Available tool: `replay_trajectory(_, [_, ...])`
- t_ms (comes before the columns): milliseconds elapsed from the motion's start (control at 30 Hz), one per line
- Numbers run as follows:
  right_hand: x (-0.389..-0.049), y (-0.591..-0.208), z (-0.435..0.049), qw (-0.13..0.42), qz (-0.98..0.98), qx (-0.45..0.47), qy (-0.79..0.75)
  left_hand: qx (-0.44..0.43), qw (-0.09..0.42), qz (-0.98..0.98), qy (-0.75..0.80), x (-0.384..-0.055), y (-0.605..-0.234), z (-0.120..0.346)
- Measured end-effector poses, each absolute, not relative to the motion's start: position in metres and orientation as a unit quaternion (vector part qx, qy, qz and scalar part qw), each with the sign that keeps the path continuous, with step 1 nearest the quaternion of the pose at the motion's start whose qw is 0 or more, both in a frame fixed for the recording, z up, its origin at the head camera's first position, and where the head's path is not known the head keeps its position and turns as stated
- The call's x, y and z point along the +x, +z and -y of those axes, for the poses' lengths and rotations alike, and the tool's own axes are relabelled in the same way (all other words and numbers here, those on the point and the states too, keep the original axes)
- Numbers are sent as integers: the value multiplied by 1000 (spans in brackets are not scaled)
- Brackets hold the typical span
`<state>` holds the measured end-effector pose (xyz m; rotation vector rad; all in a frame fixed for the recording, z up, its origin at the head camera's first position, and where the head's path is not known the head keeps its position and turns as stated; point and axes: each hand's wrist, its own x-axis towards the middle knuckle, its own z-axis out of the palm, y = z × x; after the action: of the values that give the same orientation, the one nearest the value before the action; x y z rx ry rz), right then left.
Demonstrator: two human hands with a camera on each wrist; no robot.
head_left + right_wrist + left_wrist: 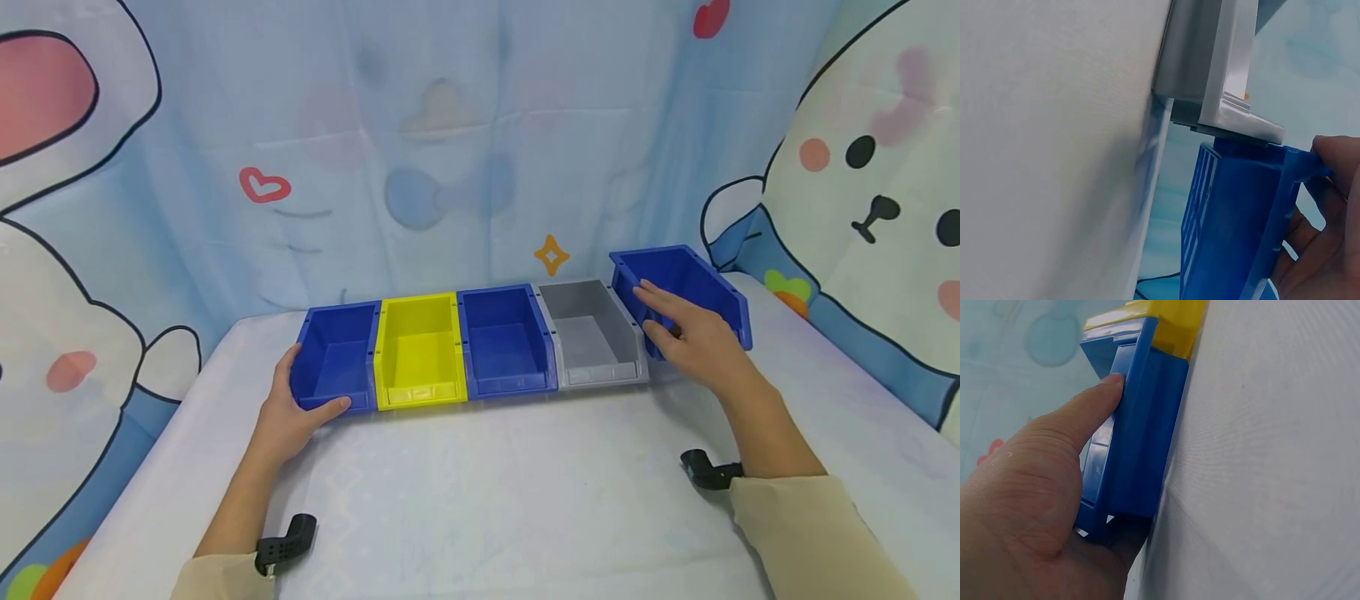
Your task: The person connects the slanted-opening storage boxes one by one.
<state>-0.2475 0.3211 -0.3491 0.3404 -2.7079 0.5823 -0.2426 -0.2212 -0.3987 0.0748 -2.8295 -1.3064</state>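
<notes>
Five-sided detail aside, a row of open-front plastic storage bins runs along the table: a blue bin (337, 358) at the left end, a yellow bin (422, 393), a middle blue bin (512, 383) and a grey bin (606, 374). My left hand (288, 419) grips the left-end blue bin, thumb on its front lip and fingers along its outer side. At the right end, my right hand (699, 340) holds another blue bin (733, 313) by its near edge. That bin is tilted and raised off the table, beside the grey bin; the right wrist view shows a gap beneath it.
A white cloth covers the table (480, 500). Behind it hangs a blue curtain (480, 125) printed with cartoon animals, its folds close to the bins' back edges. A black wrist strap device (287, 542) sits on the left wrist, another (708, 471) on the right.
</notes>
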Motion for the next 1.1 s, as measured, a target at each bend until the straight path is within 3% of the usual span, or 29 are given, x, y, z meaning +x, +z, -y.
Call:
replay_trajectory(333, [-248, -351, -319, 123, 963, 110, 212, 23, 16, 908, -418, -245, -398, 222])
replay_trajectory(867, [-248, -359, -326, 98, 961, 143, 215, 18, 21, 908, -418, -243, -399, 221])
replay_trajectory(1100, [-250, -362, -325, 51, 968, 123, 215, 19, 21, 908, -419, -242, -399, 221])
